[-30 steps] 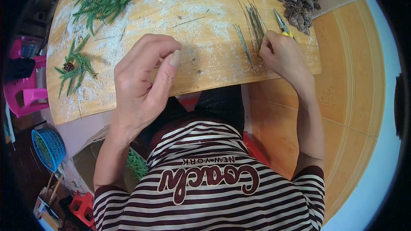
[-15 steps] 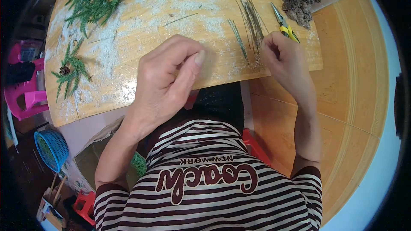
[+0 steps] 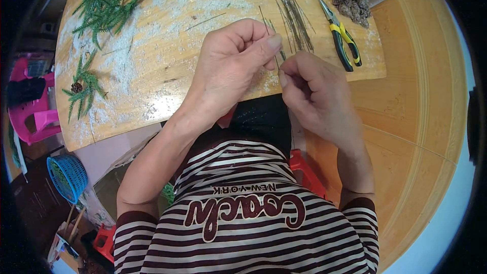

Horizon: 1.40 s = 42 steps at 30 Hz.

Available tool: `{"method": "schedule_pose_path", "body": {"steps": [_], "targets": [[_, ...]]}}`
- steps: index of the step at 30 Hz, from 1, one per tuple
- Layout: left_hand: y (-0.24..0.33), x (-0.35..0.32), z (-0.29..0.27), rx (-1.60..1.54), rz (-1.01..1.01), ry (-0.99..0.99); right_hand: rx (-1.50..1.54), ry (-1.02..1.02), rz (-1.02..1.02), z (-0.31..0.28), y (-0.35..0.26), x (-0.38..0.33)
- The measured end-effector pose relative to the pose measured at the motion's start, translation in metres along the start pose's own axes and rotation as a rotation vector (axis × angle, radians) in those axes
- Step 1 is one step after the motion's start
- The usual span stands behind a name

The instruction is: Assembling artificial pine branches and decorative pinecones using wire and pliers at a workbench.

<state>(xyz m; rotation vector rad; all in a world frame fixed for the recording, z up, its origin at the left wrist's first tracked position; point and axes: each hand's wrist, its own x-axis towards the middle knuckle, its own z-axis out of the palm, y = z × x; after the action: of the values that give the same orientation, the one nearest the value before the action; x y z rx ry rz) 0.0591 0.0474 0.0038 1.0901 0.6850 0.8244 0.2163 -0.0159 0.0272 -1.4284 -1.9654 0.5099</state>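
Even, fairly bright light covers the tabletop (image 3: 175,78), with a small glare patch by its near left edge. The left hand (image 3: 234,61) and right hand (image 3: 319,94) look reasonably sharp. The left background sinks into dimness; fisheye distortion bows the wooden panels (image 3: 401,96) on the right, and black fills the corners

A thin, dark, nearly straight wire (image 3: 262,12) is pinched aslant at the fingertips of the left hand (image 3: 231,61), which hide its middle. Its upper end is free; its lower part reaches down to just beside the fingertips of the right hand (image 3: 319,94).
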Motion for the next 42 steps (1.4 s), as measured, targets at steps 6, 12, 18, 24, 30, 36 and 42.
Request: {"method": "schedule_pose_path", "body": {"steps": [6,12,18,24,30,36,42], "targets": [[0.000,-0.002,0.001,-0.038,0.005,0.039,0.171,-0.023,0.110,0.007,0.002,0.004],[0.002,-0.005,0.000,-0.090,0.039,0.074,0.275,0.011,0.033,0.018,0.005,0.006],[0.015,0.001,-0.022,-0.009,0.007,0.153,0.286,0.008,0.043,0.017,0.012,0.000],[0.026,0.045,-0.077,0.458,0.241,0.309,0.375,0.068,0.067,0.010,0.012,-0.007],[0.033,0.095,-0.108,1.432,0.633,0.371,0.367,0.070,-0.050,0.014,0.009,-0.010],[0.032,0.094,-0.110,1.431,0.671,0.318,0.421,0.060,-0.048,0.015,0.010,-0.015],[0.025,0.048,-0.121,1.429,0.838,0.133,0.410,0.053,-0.061,0.015,0.013,-0.014]]}}
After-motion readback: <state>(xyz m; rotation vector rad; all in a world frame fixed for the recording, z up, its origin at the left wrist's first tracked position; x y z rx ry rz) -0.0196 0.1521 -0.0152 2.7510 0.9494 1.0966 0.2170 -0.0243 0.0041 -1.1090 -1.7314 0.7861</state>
